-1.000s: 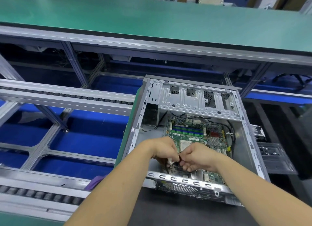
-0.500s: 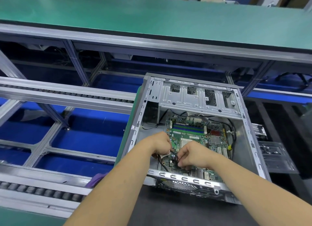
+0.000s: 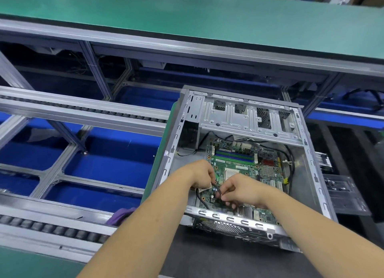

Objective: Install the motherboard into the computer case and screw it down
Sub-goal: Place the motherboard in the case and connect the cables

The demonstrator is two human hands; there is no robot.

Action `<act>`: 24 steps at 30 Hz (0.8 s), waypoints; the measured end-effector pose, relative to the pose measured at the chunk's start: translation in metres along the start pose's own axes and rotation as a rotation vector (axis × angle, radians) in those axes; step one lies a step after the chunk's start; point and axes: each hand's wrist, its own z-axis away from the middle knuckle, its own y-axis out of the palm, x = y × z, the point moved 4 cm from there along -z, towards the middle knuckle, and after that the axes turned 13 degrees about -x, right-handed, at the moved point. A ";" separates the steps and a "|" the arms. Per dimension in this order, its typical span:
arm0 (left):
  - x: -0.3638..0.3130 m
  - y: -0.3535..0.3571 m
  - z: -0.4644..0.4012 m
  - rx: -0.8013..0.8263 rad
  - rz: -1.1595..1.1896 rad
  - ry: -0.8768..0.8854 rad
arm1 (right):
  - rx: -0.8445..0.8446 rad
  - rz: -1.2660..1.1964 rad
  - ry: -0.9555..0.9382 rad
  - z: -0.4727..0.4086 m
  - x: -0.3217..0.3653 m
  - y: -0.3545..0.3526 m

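— What's on the line over there?
— An open computer case [image 3: 239, 119] lying on its side on the dark belt [image 3: 228, 261], right beside the roller conveyor [image 3: 62, 230].
— And the motherboard [image 3: 243, 165]?
— Flat inside the case, on its floor, toward the near wall.
— The hands?
— Both over the board's near-left corner. The left hand [image 3: 200, 173] has its grip curled round a black cable [image 3: 202, 200]; the right hand [image 3: 242, 190] pinches that cable's end just above the board.
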 end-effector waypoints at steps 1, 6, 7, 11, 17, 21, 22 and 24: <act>-0.001 0.000 0.000 -0.002 0.001 0.014 | 0.006 -0.005 -0.001 0.000 0.001 0.000; -0.003 0.000 -0.001 0.008 0.007 0.046 | 0.056 0.037 -0.051 0.001 0.006 0.005; -0.003 0.001 0.000 0.012 0.013 0.048 | 0.058 0.054 -0.055 0.000 0.007 0.005; -0.006 0.001 0.001 0.031 0.027 0.076 | 0.049 0.101 -0.061 -0.002 0.006 0.007; -0.007 -0.002 0.003 0.067 0.065 0.022 | -0.004 0.129 -0.075 -0.005 0.007 0.011; -0.007 -0.002 0.002 0.062 0.075 0.000 | -0.020 0.211 -0.087 -0.004 0.008 0.011; -0.007 -0.002 0.002 0.061 0.079 -0.003 | -0.025 0.221 -0.092 -0.004 0.008 0.011; -0.006 -0.002 0.001 0.057 0.087 -0.006 | -0.037 0.238 -0.104 -0.004 0.009 0.011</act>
